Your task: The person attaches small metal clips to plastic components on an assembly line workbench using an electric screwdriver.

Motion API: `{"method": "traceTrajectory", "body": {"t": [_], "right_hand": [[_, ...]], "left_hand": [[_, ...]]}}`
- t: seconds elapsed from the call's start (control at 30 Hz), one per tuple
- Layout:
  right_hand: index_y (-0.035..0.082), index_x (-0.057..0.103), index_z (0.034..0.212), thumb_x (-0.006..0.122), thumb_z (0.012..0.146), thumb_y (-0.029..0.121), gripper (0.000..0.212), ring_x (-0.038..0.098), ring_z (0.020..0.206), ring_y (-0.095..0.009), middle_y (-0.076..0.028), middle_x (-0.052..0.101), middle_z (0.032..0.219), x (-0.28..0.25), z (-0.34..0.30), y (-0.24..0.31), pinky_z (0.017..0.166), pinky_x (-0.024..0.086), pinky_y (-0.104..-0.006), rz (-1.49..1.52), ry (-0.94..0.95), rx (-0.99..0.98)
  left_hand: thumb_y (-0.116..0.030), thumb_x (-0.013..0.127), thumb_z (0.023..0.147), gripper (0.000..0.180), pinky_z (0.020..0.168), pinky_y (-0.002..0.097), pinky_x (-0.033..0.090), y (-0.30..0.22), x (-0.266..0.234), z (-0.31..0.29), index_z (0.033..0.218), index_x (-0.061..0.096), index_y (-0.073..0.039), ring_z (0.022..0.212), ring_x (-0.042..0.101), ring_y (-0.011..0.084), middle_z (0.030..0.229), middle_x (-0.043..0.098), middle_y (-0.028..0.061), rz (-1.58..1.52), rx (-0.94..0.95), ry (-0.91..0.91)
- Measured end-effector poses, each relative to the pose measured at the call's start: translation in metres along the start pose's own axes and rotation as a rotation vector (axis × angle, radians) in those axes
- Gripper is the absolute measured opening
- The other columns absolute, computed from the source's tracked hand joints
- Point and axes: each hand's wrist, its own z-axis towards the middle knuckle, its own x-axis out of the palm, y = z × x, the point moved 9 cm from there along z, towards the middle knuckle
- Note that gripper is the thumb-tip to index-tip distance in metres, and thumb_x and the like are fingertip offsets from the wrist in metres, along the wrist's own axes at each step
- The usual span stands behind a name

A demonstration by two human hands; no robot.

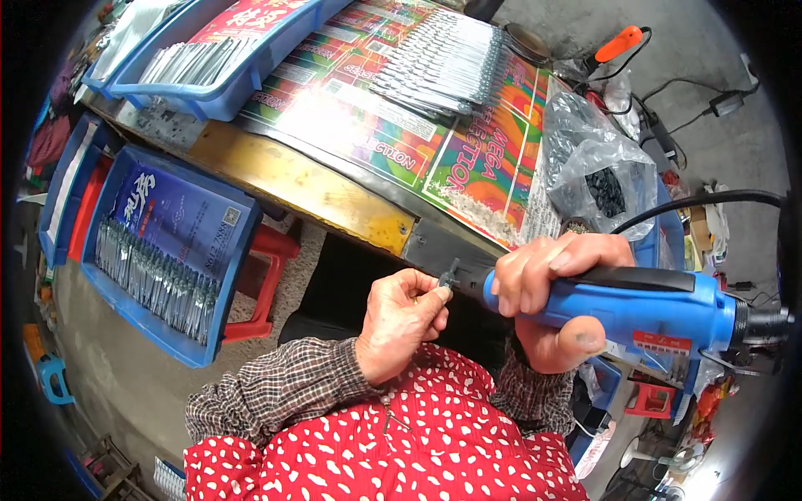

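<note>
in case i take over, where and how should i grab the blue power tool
Grip the power tool, probably by its thick, rounded blue barrel, coming from the right side of the picture: the right hand wraps the front end, leaving the long rear uncovered.

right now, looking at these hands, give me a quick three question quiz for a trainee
1. Which hand grips the blue cylindrical power tool with a black strip?
2. True or false: the left hand is empty.
3. Which lies further right in the picture: a) the blue plastic tray holding red paper, or b) the pile of slim silvery rods?

Key: 1. The right hand. 2. False; it pinches a small dark part. 3. b.
</note>
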Motion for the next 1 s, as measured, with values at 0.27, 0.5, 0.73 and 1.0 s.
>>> {"method": "traceTrajectory", "body": {"t": [0.27, 0.5, 0.73, 1.0], "right_hand": [[0.001, 0.041, 0.100, 0.074, 0.067, 0.031, 0.055, 0.052, 0.055, -0.018, -0.008, 0.050, 0.067, 0.016, 0.007, 0.001, 0.052, 0.045, -0.0316, -0.126, 0.177, -0.029], [-0.002, 0.042, 0.107, 0.081, 0.062, 0.007, 0.060, 0.054, 0.064, -0.021, -0.012, 0.054, 0.074, 0.014, 0.006, 0.000, 0.059, 0.047, -0.0345, -0.029, 0.271, -0.026], [0.004, 0.041, 0.094, 0.068, 0.074, 0.047, 0.055, 0.047, 0.046, -0.014, -0.004, 0.045, 0.059, 0.026, 0.015, -0.010, 0.042, 0.040, -0.0265, -0.268, 0.150, 0.073], [0.003, 0.041, 0.094, 0.068, 0.073, 0.049, 0.058, 0.046, 0.047, -0.013, -0.004, 0.045, 0.059, 0.021, 0.010, -0.008, 0.045, 0.042, -0.0269, -0.339, 0.013, 0.126]], "left_hand": [[-0.008, 0.057, 0.085, 0.011, 0.044, 0.0175, 0.041, -0.001, -0.001, 0.000, 0.081, 0.054, 0.002, 0.050, 0.050, 0.0051, 0.061, 0.055, 0.0022, -0.003, 0.007, 0.002], [-0.008, 0.058, 0.084, 0.012, 0.043, 0.0174, 0.041, 0.000, 0.000, 0.001, 0.080, 0.054, 0.002, 0.049, 0.049, 0.0049, 0.060, 0.055, 0.0020, 0.008, 0.005, -0.003], [-0.008, 0.057, 0.084, 0.012, 0.042, 0.0176, 0.040, 0.000, -0.001, 0.000, 0.079, 0.054, 0.002, 0.047, 0.048, 0.0050, 0.058, 0.054, 0.0017, -0.010, -0.002, -0.032], [-0.009, 0.057, 0.084, 0.012, 0.042, 0.0176, 0.039, -0.001, -0.001, 0.001, 0.078, 0.055, 0.001, 0.047, 0.047, 0.0051, 0.059, 0.054, 0.0018, 0.020, 0.022, -0.019]]}}
